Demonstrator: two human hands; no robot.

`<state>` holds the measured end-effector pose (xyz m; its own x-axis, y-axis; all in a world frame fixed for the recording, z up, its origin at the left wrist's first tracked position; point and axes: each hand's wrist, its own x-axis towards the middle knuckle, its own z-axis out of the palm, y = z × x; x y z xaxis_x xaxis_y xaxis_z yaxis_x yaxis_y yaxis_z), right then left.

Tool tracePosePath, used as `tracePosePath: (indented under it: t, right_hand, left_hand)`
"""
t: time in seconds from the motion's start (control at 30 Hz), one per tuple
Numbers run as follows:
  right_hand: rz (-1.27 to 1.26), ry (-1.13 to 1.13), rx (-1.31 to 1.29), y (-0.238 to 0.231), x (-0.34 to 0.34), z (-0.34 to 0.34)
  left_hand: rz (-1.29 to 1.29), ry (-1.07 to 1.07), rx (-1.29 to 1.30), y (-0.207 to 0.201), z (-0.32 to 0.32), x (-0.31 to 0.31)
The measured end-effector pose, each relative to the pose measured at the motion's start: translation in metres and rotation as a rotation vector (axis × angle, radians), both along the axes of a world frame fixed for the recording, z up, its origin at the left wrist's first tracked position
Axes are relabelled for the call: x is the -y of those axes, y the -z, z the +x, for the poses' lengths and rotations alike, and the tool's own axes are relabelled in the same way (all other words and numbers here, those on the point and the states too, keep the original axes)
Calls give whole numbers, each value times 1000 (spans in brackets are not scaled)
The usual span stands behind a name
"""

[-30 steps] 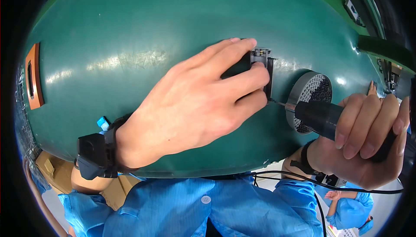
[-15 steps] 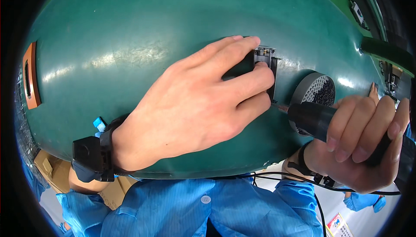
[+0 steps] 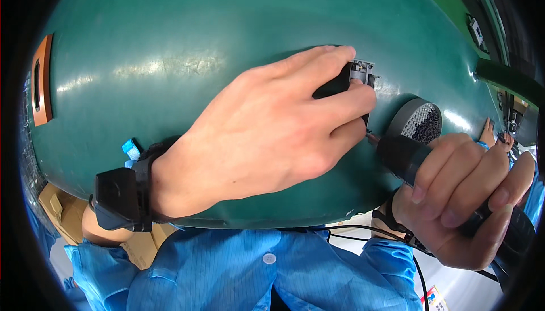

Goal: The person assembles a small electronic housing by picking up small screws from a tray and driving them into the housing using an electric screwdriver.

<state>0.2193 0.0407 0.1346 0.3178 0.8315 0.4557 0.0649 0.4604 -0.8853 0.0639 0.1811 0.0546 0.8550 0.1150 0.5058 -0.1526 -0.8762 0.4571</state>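
Observation:
My left hand [image 3: 278,118] lies over a small black device [image 3: 330,88] on the table, its fingers pressed around it. A grey mechanism [image 3: 361,71] shows at the device's far right corner; most of the body is under the hand. In my right hand [image 3: 460,197] is a black electric screwdriver [image 3: 403,156], held tilted with the fingers wrapped round its body. Its bit [image 3: 372,137] reaches the device's near right corner beside my left fingertips. I cannot tell whether a screw sits at the tip.
A round grey dish [image 3: 400,117] with many small black screws stands right of the device. An orange piece with a dark slot [image 3: 42,81] lies at the far left. Black cables [image 3: 363,230] run along the front edge. Another person's hand [image 3: 487,134] shows at the right.
My left hand and the device have shifted a little to the right, closer to the dish. The screwdriver stays at the device's near corner, and my right hand sits slightly lower in view.

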Motion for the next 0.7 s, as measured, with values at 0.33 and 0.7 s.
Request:
tracePosePath:
  t: [0.33,0.7]
  right_hand:
    - [146,77,-220,-25,31,38]
    - [-26,204,-73,-18,39,30]
  left_hand:
    - [48,33,-114,-8,-9,-7]
    - [39,66,-181,-18,-5,-10]
